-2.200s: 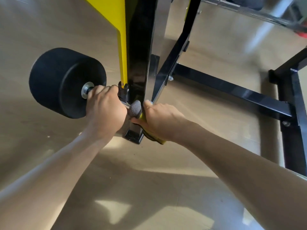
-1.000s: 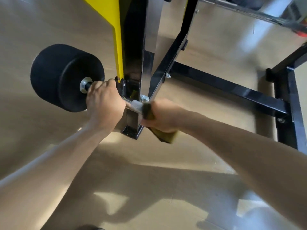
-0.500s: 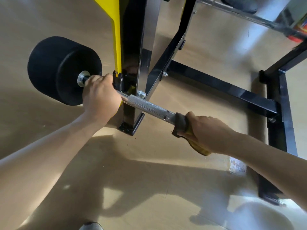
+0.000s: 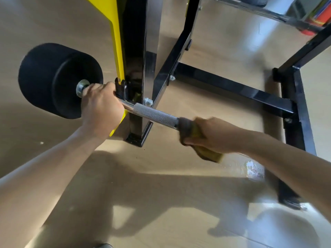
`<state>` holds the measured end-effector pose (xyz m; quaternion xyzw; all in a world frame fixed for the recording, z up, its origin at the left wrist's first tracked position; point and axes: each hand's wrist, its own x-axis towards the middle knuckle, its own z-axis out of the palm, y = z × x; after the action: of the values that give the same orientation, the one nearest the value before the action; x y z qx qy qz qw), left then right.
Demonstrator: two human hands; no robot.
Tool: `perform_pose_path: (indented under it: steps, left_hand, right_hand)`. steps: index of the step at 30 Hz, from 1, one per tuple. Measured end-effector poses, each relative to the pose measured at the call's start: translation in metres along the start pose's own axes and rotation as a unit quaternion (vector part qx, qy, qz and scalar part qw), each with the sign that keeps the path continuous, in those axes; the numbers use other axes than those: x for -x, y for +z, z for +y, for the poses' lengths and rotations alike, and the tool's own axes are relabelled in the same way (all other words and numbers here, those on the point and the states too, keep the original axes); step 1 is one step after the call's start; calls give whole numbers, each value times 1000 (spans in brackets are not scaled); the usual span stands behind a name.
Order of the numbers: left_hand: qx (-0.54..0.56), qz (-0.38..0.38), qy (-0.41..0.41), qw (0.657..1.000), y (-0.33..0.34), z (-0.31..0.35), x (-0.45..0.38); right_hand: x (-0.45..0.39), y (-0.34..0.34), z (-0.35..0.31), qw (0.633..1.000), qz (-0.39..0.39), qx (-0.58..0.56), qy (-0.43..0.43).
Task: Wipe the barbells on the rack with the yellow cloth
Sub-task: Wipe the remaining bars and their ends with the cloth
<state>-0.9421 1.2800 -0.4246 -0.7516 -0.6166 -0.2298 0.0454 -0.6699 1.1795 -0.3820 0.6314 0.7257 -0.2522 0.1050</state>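
A barbell lies low on the rack, its knurled steel bar [image 4: 154,114] running from the black round weight [image 4: 52,79] at the left down to the right. My left hand [image 4: 102,106] grips the bar between the weight and the black and yellow rack upright [image 4: 139,51]. My right hand [image 4: 213,135] grips the yellow cloth [image 4: 206,151], which is wrapped round the bar to the right of the knurled stretch; the cloth's tail hangs below my fist. The bar beyond my right hand is hidden.
The rack's black floor frame [image 4: 232,90] crosses behind the bar and runs down the right side [image 4: 297,122]. Another steel bar [image 4: 250,9] lies higher at the top right. Wooden floor [image 4: 161,194] spreads below my arms, with a bright reflection at the right.
My right hand has slid the cloth along the bar from beside the rack upright out to the right, baring the knurled stretch. My left hand has kept its grip by the weight.
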Motion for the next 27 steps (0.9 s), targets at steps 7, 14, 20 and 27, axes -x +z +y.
perform_pose_path:
  steps: [7,14,20,27]
  left_hand:
    - [-14,-14,-33,999,2,8,-3]
    - [18,-13,-11,1000,0,4,0]
    - [32,17,23,999,4,0,0]
    - [-1,-30,-56,998,-4,17,0]
  right_hand:
    - [-28,-23,-25,972,-105,-208,18]
    - [-90,-16,-110,994,77,-68,-24]
    - [-7,-11,-21,1000,0,-9,-28]
    - [-19,-16,-24,997,-50,-53,36]
